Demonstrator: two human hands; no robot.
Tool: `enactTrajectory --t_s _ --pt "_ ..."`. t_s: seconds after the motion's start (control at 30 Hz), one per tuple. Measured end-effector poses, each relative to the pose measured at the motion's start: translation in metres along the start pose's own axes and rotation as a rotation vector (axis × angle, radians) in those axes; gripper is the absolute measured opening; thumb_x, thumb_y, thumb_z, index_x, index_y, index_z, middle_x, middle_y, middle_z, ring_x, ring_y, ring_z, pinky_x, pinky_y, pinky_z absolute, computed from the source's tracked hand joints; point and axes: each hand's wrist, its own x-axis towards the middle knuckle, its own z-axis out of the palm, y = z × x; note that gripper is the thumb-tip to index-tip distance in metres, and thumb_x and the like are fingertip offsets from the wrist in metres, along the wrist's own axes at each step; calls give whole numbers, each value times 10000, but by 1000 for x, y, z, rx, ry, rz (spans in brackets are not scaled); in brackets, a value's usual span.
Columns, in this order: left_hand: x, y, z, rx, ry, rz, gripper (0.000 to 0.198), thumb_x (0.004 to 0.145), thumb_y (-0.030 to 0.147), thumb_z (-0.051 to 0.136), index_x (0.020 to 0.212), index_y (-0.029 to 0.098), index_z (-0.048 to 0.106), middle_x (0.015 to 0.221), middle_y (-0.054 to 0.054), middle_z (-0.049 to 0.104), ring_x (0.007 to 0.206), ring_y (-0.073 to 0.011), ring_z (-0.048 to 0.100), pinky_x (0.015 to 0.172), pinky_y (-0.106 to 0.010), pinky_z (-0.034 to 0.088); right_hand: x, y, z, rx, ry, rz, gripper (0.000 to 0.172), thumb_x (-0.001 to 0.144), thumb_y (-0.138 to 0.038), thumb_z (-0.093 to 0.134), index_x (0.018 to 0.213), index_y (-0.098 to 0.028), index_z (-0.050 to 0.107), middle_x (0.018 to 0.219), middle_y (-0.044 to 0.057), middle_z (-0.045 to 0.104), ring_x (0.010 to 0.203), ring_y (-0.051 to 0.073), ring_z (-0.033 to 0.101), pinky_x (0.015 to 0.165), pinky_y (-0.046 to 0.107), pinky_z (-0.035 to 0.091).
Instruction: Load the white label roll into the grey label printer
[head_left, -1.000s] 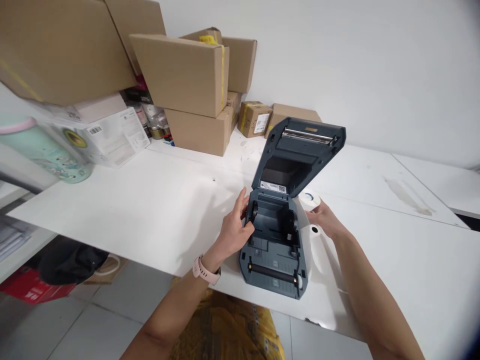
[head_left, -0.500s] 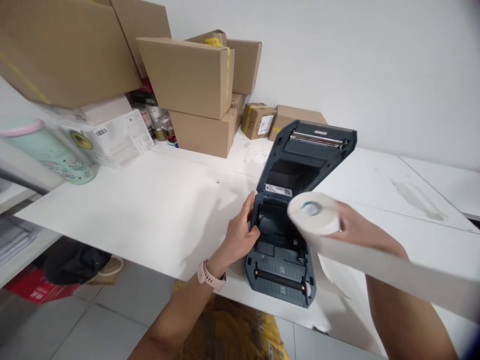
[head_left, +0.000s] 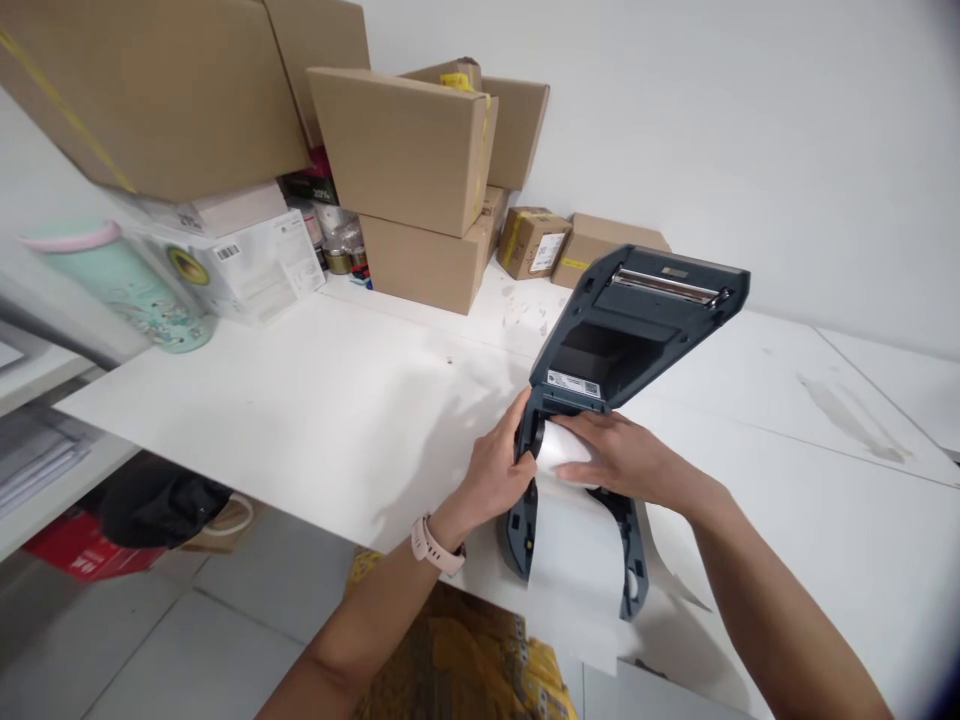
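Note:
A dark grey label printer (head_left: 634,335) stands on the white table with its lid raised. Inside its bay lies a white label roll (head_left: 559,447), its loose strip hanging forward over the front of the printer and past the table edge. My right hand (head_left: 626,460) grips the roll from above and from the right, fingers closed over it. At the printer's left wall, my left hand (head_left: 499,465) wraps round the side, thumb on the inner edge. The strip covers most of the front roller. A pinkish watch band (head_left: 436,548) circles my left wrist.
Cardboard boxes (head_left: 405,150) are stacked at the back left, and smaller boxes (head_left: 532,242) sit behind the printer. A mint tumbler (head_left: 131,285) stands at the left beside a white carton (head_left: 247,265). Another loose paper strip (head_left: 671,565) lies right of the printer. The table's front edge runs close to it.
My right hand has brought the label roll left and down into the printer bay; its strip now drapes over the front. My left hand has stayed on the printer's side.

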Motion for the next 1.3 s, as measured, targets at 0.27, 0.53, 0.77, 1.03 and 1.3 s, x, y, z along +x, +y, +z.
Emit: enactTrajectory --t_s 0.27,0.53,0.77,1.03,1.3 --pt "1 8 -3 -8 -29 -40 799 871 156 503 1615 328 270 1632 -39 429 1493 -313 434 1192 -490 442 5 -6 -84 70 1363 48 345 1007 -412 531 1250 -230 694 1272 79 700 1201 265 644 1008 466 493" --pt "3 -2 -3 3 -24 -16 738 869 149 504 1574 318 365 1638 -22 420 1515 -288 399 1222 -471 413 31 29 -114 526 820 275 642 1049 -575 322 1282 -97 683 1196 113 734 1102 213 658 989 417 447" --pt "-4 24 11 301 114 338 354 952 218 456 1228 215 678 1387 -110 656 1374 -281 548 1173 -471 446 0 -4 -91 489 914 108 444 1030 -334 361 1138 -162 755 1155 46 752 1083 169 647 936 301 460" --pt "-19 45 22 414 -593 339 783 873 696 605 1477 209 502 1578 -126 496 1518 -357 378 1268 -507 257 0 1 -92 492 898 49 430 1049 -360 360 1134 -192 747 1164 41 729 1068 164 629 909 288 444" --pt "-38 42 22 759 -645 433 1001 915 756 472 1608 79 223 1701 -211 204 1604 -335 137 1306 -491 97 -8 -4 -86 507 898 24 439 1053 -393 346 1150 -201 729 1172 38 729 1072 174 632 935 332 453"
